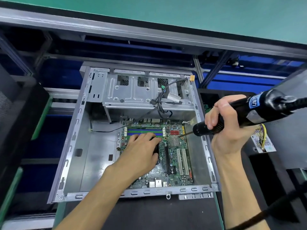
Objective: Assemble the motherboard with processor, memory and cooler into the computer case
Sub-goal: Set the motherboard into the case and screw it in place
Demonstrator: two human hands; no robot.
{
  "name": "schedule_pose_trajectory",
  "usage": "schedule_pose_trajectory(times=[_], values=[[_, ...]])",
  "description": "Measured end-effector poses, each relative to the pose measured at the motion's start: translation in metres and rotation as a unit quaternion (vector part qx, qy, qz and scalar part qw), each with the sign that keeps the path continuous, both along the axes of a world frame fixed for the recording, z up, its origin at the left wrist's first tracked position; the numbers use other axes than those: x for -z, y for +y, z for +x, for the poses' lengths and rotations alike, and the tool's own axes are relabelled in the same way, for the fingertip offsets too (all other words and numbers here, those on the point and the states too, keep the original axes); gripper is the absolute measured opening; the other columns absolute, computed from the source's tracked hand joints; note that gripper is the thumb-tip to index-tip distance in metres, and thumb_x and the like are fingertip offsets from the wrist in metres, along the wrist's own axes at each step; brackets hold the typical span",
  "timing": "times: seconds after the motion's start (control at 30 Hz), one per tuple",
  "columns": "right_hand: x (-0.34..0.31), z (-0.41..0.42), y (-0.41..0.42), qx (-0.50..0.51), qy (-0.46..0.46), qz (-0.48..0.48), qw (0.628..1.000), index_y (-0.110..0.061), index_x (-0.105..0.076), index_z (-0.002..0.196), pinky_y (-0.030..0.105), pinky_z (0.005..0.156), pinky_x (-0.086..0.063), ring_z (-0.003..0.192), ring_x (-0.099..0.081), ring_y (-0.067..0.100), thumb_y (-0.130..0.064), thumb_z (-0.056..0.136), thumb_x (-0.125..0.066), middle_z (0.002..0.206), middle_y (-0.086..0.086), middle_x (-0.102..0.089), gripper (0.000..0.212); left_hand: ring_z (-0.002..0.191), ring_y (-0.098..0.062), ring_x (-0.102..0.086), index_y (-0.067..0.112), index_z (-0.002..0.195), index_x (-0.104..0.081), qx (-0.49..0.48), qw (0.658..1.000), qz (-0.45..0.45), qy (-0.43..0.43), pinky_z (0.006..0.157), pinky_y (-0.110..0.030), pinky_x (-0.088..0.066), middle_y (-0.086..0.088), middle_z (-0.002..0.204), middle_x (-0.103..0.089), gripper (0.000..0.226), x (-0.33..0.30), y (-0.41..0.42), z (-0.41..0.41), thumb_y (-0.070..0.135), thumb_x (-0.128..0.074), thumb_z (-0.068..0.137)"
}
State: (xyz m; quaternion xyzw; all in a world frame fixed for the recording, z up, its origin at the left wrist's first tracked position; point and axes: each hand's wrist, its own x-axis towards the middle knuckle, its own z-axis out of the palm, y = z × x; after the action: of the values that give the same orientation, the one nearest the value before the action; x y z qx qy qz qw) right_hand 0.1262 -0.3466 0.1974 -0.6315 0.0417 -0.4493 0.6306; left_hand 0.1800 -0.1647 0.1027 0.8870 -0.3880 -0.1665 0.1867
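1. Looking down into the open computer case (74, 140), we see it lying on its side in the middle of the frame on a dark worktop (149, 211).
2. We find the motherboard (176, 156) inside the case, flat on its floor, towards the lower right of the case interior.
3. We see our left hand (142, 151) resting palm-down on the board at centre frame, fingers fairly straight and spread over a black part that is mostly hidden beneath it; we cannot tell what that part is.
4. Just above the fingertips lie the memory slots (144, 131), green and blue strips running left to right.
5. We grip an electric screwdriver (245, 112) in our right hand (227, 123), at the right of the frame, fingers wrapped round its black barrel.
6. Its thin bit (186, 134) slants down and left, with the tip at the board near the red connectors (174, 132) and a small finned heatsink (174, 141).
7. We note the white expansion slots (182, 161) and a long black one below that heatsink.
8. At the top of the case sits a metal drive cage (132, 93), with a bundle of dark cables (160, 103) hanging from it towards the board.
9. A loose perforated metal plate with coloured wires (262, 140) lies outside the case at the far right.
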Motion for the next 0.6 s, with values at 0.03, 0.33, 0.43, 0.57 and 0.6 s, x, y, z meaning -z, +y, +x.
schedule_pose_trajectory(times=[0.03, 0.33, 0.43, 0.57, 0.6], values=[[0.0001, 0.0006, 0.0007, 0.000, 0.002, -0.003, 1.000, -0.013, -0.053, 0.079, 0.027, 0.047, -0.036, 0.037, -0.040, 0.020, -0.006, 0.089, -0.058, 0.050, -0.006, -0.048, 0.013, 0.134, -0.014, -0.037, 0.029, 0.147, -0.041, 0.000, 1.000, 0.000, 0.000, 0.115, -0.037, -0.015, 0.009, 0.143, -0.044, 0.052, -0.0003, 0.0001, 0.0000, 0.032, -0.052, 0.097], [0.0004, 0.0040, 0.0049, 0.017, 0.017, 0.000, 1.000, -0.012, -0.054, 0.081, 0.025, 0.045, -0.035, 0.036, -0.041, 0.021, -0.010, 0.086, -0.062, 0.051, -0.006, -0.048, 0.010, 0.134, -0.015, -0.037, 0.027, 0.148, -0.040, 0.007, 1.000, 0.008, -0.004, 0.116, -0.038, -0.015, 0.007, 0.145, -0.043, 0.052, -0.0028, -0.0004, -0.0005, 0.032, -0.051, 0.098], [0.0017, 0.0046, 0.0055, 0.018, 0.025, -0.004, 1.000, -0.012, -0.055, 0.081, 0.023, 0.046, -0.036, 0.036, -0.042, 0.020, -0.011, 0.085, -0.064, 0.053, -0.006, -0.050, 0.010, 0.135, -0.015, -0.037, 0.027, 0.149, -0.040, 0.009, 1.000, 0.012, -0.003, 0.116, -0.038, -0.016, 0.007, 0.145, -0.042, 0.053, -0.0027, -0.0005, -0.0008, 0.033, -0.051, 0.097], [0.0027, 0.0051, 0.0052, 0.017, 0.031, -0.014, 0.999, -0.013, -0.056, 0.079, 0.022, 0.046, -0.037, 0.037, -0.043, 0.021, -0.012, 0.086, -0.065, 0.055, -0.007, -0.052, 0.011, 0.134, -0.016, -0.037, 0.027, 0.148, -0.040, 0.009, 1.000, 0.013, -0.001, 0.115, -0.039, -0.016, 0.007, 0.144, -0.043, 0.052, -0.0025, -0.0013, -0.0011, 0.033, -0.051, 0.098], [0.0028, 0.0050, 0.0053, 0.017, 0.032, -0.014, 0.999, -0.012, -0.056, 0.079, 0.023, 0.046, -0.037, 0.037, -0.043, 0.021, -0.012, 0.086, -0.065, 0.055, -0.007, -0.052, 0.011, 0.133, -0.016, -0.037, 0.027, 0.148, -0.040, 0.008, 1.000, 0.015, -0.001, 0.116, -0.039, -0.016, 0.006, 0.144, -0.043, 0.052, -0.0024, -0.0015, -0.0012, 0.033, -0.051, 0.098]])
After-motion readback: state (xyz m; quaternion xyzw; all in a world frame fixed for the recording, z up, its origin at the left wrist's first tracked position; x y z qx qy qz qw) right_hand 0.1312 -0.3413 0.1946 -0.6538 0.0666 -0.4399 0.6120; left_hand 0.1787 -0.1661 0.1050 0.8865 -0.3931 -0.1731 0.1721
